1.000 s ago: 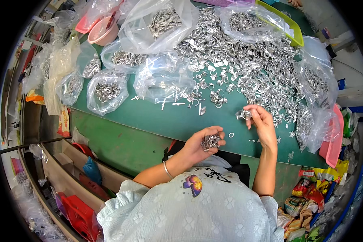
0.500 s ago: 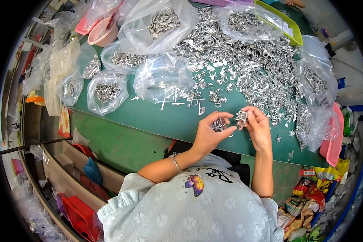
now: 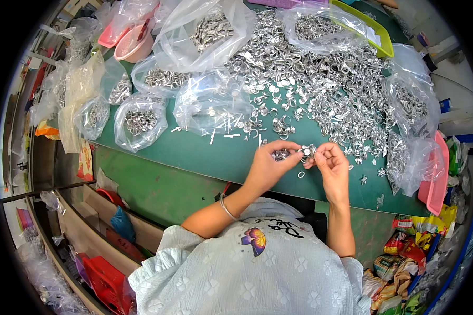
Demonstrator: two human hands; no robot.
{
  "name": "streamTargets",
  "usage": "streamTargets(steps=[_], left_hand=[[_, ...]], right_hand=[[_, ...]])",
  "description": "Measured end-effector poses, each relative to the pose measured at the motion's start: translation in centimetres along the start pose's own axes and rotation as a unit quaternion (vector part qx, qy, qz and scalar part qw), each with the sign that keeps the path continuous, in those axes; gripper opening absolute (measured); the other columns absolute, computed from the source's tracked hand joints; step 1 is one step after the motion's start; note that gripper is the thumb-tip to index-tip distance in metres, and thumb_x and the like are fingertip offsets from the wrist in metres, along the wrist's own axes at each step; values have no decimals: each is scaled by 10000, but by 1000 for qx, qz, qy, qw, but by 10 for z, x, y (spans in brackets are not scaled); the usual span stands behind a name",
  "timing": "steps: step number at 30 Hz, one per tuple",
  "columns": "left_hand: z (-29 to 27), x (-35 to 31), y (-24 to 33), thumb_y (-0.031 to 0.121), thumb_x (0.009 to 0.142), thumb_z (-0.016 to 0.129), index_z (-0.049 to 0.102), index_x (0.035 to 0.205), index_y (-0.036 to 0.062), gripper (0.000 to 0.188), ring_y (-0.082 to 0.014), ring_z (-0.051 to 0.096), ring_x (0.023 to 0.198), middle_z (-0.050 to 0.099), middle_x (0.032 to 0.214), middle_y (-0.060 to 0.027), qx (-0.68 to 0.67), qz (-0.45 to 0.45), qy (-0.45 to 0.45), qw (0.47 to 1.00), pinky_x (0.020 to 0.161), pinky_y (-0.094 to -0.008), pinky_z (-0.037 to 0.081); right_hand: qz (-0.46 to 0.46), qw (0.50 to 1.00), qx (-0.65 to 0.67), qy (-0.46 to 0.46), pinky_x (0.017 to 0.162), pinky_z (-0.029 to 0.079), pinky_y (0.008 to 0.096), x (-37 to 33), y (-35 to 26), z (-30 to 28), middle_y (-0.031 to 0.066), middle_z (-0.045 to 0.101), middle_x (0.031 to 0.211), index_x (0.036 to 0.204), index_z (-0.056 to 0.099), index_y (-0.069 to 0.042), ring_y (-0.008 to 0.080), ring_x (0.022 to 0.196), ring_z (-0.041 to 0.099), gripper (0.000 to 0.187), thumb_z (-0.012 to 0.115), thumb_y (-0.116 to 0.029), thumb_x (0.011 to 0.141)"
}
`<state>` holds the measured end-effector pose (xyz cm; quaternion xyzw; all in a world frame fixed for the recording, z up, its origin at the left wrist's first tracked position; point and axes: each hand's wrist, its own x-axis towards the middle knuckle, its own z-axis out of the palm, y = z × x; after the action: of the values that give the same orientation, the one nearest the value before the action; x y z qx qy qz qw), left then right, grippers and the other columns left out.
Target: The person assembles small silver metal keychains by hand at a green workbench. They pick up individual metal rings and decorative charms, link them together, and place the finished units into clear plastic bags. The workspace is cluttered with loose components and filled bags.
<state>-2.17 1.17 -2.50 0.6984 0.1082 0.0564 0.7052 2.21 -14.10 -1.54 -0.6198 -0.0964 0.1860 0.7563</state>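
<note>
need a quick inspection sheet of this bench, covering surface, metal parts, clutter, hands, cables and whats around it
Surface: green table; its near strip is mostly bare, with a few stray pieces.
Metal parts: silvery pieces lie in a loose, overlapping heap across the far and right side.
Clutter: clear plastic bags, several holding metal pieces, such as the large bag; pink basket far left, lime tray far right.
Hands: left hand cups some pieces; right hand meets its fingertips at a small metal cluster.
Cables: thin dark line at far right, possibly a cable.
Surroundings: red basket lower left; colourful packages lower right.
</note>
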Motion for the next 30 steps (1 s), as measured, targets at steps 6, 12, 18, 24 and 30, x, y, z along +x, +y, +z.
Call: streamTargets(steps=[6,12,18,24,30], left_hand=[[-19,16,-4,130,749,662,659,888,19,178,-41,477,546,575,659,-17,-105,-225,-172,953,440,-168,337],[-15,16,-5,71,738,655,648,833,-26,135,-78,527,634,600,743,-32,-8,-81,-146,986,549,-204,412],[-15,9,4,1,727,644,639,818,-27,95,-109,545,754,611,834,-67,36,83,-75,993,673,-232,432],[-20,10,0,-27,707,638,634,800,-12,94,-138,567,749,607,818,-71,-53,43,-117,991,666,-248,446],[-25,11,11,-52,677,635,635,801,-1,135,-158,573,706,604,790,-73,36,194,-156,968,643,-260,454]], right_hand=[[2,999,-25,-41,721,456,245,-2,-5,-3,52,564,831,917,466,-9,111,771,555,80,513,-61,878],[6,999,29,-30,721,459,260,-1,4,-9,62,557,869,932,458,-19,129,808,551,69,484,-69,892],[74,981,179,-30,713,471,308,-1,4,-14,94,560,916,977,462,-16,191,824,571,111,429,-103,916],[107,974,193,-49,663,476,276,-3,-6,3,88,567,909,1107,469,5,167,813,575,232,465,-99,899],[127,989,47,-66,572,438,202,-3,-16,1,55,588,766,981,559,25,96,655,556,159,529,-82,867]])
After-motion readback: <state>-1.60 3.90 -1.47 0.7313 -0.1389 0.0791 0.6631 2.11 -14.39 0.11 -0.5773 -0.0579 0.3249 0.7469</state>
